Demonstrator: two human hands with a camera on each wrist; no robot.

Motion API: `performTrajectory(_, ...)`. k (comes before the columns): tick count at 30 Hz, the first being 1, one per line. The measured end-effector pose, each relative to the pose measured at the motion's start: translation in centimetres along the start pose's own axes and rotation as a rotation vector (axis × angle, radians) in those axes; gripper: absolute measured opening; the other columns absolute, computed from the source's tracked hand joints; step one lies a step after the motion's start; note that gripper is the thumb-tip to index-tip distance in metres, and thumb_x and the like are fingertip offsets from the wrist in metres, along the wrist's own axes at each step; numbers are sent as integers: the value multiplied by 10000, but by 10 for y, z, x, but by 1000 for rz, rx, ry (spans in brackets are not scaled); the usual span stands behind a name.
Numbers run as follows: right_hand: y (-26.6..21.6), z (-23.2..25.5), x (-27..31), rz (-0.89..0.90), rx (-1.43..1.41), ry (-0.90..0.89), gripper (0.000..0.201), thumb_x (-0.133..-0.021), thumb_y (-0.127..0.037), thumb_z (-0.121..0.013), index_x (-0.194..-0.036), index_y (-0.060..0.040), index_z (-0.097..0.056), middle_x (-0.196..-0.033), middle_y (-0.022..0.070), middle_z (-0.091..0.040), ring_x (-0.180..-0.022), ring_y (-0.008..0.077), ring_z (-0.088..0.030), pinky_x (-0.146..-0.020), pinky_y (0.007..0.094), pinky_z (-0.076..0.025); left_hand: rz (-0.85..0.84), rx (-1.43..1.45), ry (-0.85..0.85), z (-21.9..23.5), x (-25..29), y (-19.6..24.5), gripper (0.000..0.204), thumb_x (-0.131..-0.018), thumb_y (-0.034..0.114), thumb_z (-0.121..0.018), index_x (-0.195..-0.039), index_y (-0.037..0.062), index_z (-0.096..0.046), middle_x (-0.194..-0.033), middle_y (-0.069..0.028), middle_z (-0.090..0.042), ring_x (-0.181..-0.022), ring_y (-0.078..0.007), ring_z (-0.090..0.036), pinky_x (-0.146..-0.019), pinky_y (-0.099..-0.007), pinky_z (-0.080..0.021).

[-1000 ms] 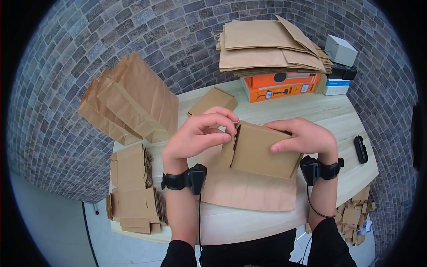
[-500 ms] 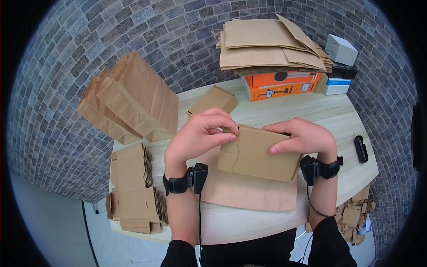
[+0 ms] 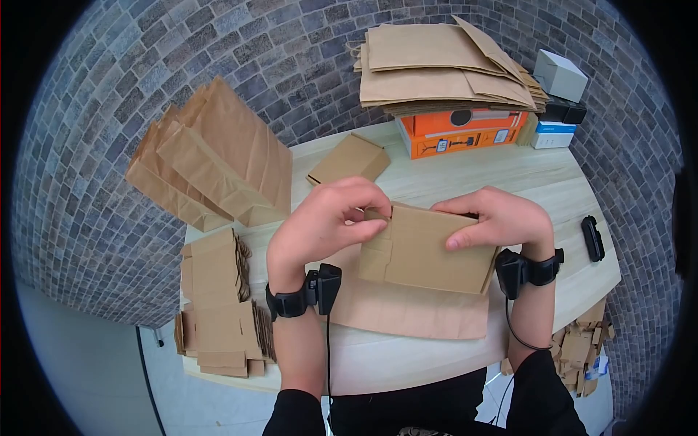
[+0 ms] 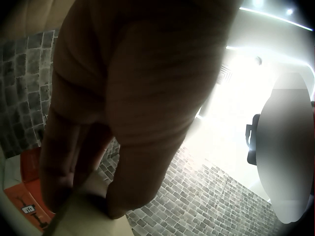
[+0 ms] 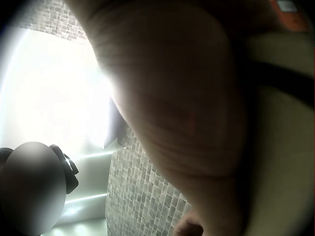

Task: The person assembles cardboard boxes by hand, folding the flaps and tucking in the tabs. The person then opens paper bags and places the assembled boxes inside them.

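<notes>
A flat brown cardboard box (image 3: pixel 436 251) is held tilted above a sheet of brown paper (image 3: pixel 414 316) in the head view. The left hand (image 3: pixel 331 221) pinches the flap at the box's left end between thumb and fingers. Gripping the box's upper right side, the right hand (image 3: pixel 502 218) has its thumb on the top face and its fingers hidden behind. In the left wrist view the left hand (image 4: pixel 133 98) pinches a cardboard edge (image 4: pixel 91 216). The right wrist view shows the right hand (image 5: pixel 182 98) dark against the cardboard (image 5: pixel 280 162).
Another small box (image 3: pixel 349 158) lies behind the hands. Paper bags (image 3: pixel 225 156) stand at the left, above stacked flat cardboard (image 3: pixel 222 312). Flat bags (image 3: pixel 443 62) lie on an orange box (image 3: pixel 465 138) at the back. A black object (image 3: pixel 592 238) is at the right.
The flap at the box's left end has swung from folded back to nearly level with the top face, the left hand still on it. The right hand keeps its grip.
</notes>
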State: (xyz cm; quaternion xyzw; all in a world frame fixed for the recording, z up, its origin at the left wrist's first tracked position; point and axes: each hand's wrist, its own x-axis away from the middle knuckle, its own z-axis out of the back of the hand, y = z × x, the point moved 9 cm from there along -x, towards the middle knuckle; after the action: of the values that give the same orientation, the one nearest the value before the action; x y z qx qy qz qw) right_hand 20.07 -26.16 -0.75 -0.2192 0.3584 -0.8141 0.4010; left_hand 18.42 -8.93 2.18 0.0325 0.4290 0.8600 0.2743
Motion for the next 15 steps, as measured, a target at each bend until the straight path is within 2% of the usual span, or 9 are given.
performTrajectory(4,0,3,1,-11,-11,16,578,-847,-397,-739,-1273,-29,-610,-1060,158,-710,-934,252,-682,-841,323,-515,-6,49,50,-2,-2,0,194,-820,28,-742,-996,38,-663,-1081,-45,-664,-881,-88,-621,-687,-250,-547)
performTrajectory(6,1,4,2,-10,-13,21,577,-847,-395,-739,-1275,-29,-610,-1058,158,-711,-934,252,-682,-841,322,-515,8,-28,12,-5,-3,3,238,-809,46,-772,-1018,37,-658,-1106,-54,-686,-759,-61,-623,-597,-236,-509)
performTrajectory(7,1,4,3,-10,-16,24,577,-847,-393,-739,-1276,-30,-610,-1055,158,-711,-935,252,-682,-840,322,-515,7,-28,11,-5,-3,3,238,-809,46,-772,-1018,37,-658,-1106,-54,-686,-759,-61,-623,-597,-236,-509)
performTrajectory(9,2,5,3,-5,-16,29,578,-848,-392,-739,-1279,-30,-609,-1058,158,-711,-935,253,-682,-840,323,-515,-45,-30,43,-3,-3,5,255,-808,54,-783,-1024,33,-649,-1111,-63,-703,-639,-46,-591,-528,-227,-461)
performTrajectory(11,2,5,4,0,-17,33,579,-849,-391,-739,-1282,-30,-607,-1060,158,-711,-936,253,-682,-840,324,-515,-59,-12,43,-3,-2,4,249,-810,44,-777,-1019,26,-643,-1115,-73,-707,-615,-42,-575,-522,-222,-455)
performTrajectory(13,-2,5,3,28,-16,45,562,-852,-426,-721,-1253,-42,-631,-1042,183,-706,-919,317,-676,-819,351,-520,-72,6,43,-4,-1,1,243,-813,34,-771,-1015,20,-638,-1118,-83,-711,-592,-38,-558,-515,-216,-450)
performTrajectory(15,-2,4,2,28,-13,26,576,-850,-405,-733,-1269,-28,-615,-1061,172,-707,-934,286,-682,-831,338,-519,-75,45,44,-3,0,-3,220,-814,27,-768,-986,15,-632,-1144,-91,-708,-576,-17,-518,-502,-204,-431)
